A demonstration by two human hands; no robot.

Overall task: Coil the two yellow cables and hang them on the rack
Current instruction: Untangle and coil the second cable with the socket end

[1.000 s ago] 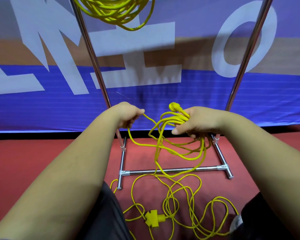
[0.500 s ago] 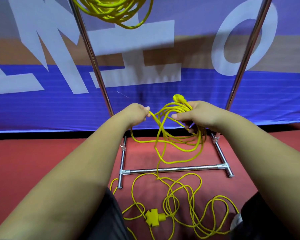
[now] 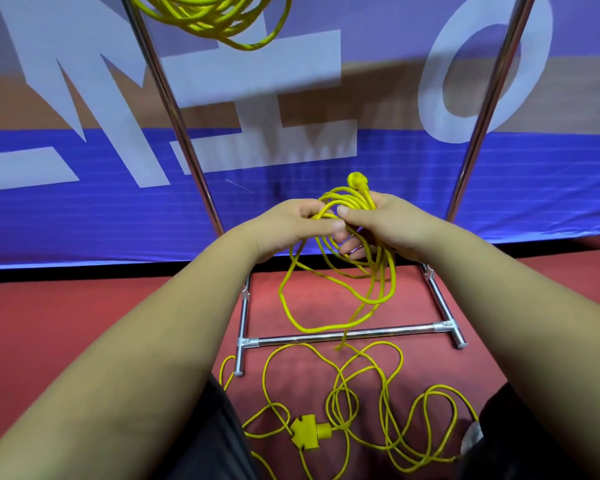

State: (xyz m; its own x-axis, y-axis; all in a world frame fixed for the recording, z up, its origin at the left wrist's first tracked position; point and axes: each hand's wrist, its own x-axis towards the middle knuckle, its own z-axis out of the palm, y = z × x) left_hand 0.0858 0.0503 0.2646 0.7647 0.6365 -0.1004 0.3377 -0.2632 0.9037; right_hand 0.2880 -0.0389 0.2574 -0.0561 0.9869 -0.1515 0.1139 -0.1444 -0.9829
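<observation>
One coiled yellow cable (image 3: 215, 19) hangs at the top of the chrome rack (image 3: 174, 109). My right hand (image 3: 385, 223) grips a bundle of loops of the second yellow cable (image 3: 357, 296), its plug (image 3: 357, 181) sticking up above the fingers. My left hand (image 3: 291, 226) pinches a strand right against the right hand. The loops hang down to the rack's base bar (image 3: 347, 336). The remaining cable lies in loose tangles on the red floor with its yellow socket block (image 3: 307, 434) near my legs.
A blue and white banner (image 3: 326, 188) stands right behind the rack. The rack's right upright (image 3: 489, 109) rises beside my right arm. Red floor (image 3: 66, 323) spreads to the left. My dark trousers (image 3: 215, 445) fill the bottom edge.
My left hand has moved right, bringing its strand to meet the right hand. Both hands have risen a little, and another loop now hangs from the bundle.
</observation>
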